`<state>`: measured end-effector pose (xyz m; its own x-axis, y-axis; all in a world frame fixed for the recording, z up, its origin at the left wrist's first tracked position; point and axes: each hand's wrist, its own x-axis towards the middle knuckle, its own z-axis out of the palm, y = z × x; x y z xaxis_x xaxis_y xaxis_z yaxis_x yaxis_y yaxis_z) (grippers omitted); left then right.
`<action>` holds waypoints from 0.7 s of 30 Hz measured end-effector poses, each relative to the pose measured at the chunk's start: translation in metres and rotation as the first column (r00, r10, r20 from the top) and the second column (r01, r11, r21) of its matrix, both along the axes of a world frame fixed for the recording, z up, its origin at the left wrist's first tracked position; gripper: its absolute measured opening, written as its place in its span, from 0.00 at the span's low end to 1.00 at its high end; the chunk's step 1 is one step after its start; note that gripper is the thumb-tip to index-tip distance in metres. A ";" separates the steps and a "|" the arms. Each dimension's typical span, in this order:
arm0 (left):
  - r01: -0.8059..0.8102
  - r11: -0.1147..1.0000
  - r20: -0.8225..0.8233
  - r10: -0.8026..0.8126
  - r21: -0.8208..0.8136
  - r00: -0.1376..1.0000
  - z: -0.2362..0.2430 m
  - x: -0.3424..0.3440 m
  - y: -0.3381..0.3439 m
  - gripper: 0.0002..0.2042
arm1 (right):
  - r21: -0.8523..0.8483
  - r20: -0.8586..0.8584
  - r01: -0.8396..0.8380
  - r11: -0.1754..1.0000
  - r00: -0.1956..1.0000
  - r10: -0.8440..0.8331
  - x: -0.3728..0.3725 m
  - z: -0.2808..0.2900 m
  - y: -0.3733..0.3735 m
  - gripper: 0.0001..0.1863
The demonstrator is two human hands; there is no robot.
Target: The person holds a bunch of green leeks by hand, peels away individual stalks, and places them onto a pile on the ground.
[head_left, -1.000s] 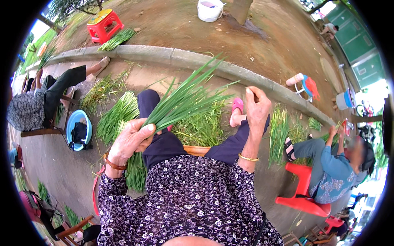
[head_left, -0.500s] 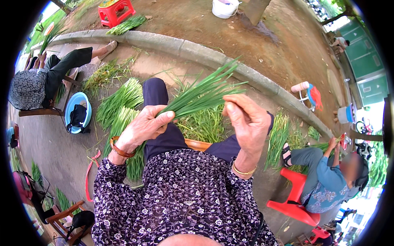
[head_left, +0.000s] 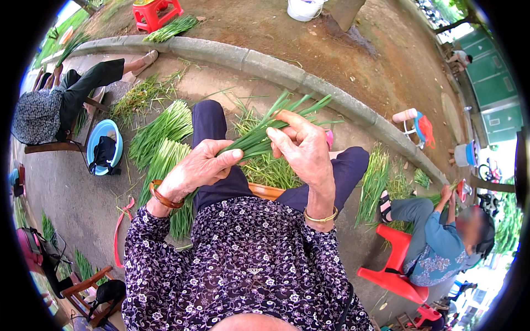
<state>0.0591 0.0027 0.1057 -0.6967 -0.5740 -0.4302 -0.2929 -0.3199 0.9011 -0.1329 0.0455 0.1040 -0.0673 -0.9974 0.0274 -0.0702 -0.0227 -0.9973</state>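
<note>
My left hand (head_left: 200, 170) is closed around a bunch of green chives (head_left: 251, 141), held above my lap with the leaf tips pointing away and to the right. My right hand (head_left: 303, 148) is at the leafy end, its thumb and bent fingers closing on some of the leaves; exactly which strands it grips is partly hidden. Two stacked piles of chives, the farther pile (head_left: 165, 131) and the nearer pile (head_left: 164, 165), lie on the ground beside my left leg. Below my hands, loose yellow-green leaves (head_left: 271, 175) are heaped between my knees.
A light blue basin (head_left: 106, 144) with a black item inside stands at left, near a seated person (head_left: 41, 116). Another person (head_left: 447, 248) sits on a red plastic chair (head_left: 395, 265) at right, beside more chives (head_left: 374, 185). A stone curb (head_left: 265, 65) curves across the far side.
My right hand has moved left and slightly nearer, from beside the leaf tips onto the leaves, and its fingers have closed. My left hand keeps its hold, shifted slightly right.
</note>
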 end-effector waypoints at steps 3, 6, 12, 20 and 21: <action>0.001 1.000 -0.006 -0.002 -0.003 1.000 0.000 0.000 0.000 0.16 | 0.045 0.127 -0.028 0.999 0.992 0.022 -0.001 0.001 -0.001 0.12; 0.007 1.000 -0.021 -0.006 0.007 1.000 -0.003 0.000 -0.001 0.16 | 0.032 0.187 -0.019 0.999 0.982 0.013 0.000 -0.001 -0.002 0.08; -0.014 0.999 -0.017 0.014 0.033 1.000 -0.003 0.000 0.000 0.16 | -0.013 0.192 0.038 0.999 0.981 -0.035 0.005 -0.006 -0.004 0.06; -0.009 0.993 -0.071 0.018 0.117 0.997 -0.001 0.002 0.000 0.17 | -0.004 0.170 0.071 0.997 0.983 -0.070 0.006 -0.010 -0.003 0.05; -0.005 0.992 -0.071 0.014 0.122 0.997 -0.001 0.003 0.000 0.17 | -0.012 0.150 0.092 0.996 0.985 -0.089 0.008 -0.010 -0.003 0.05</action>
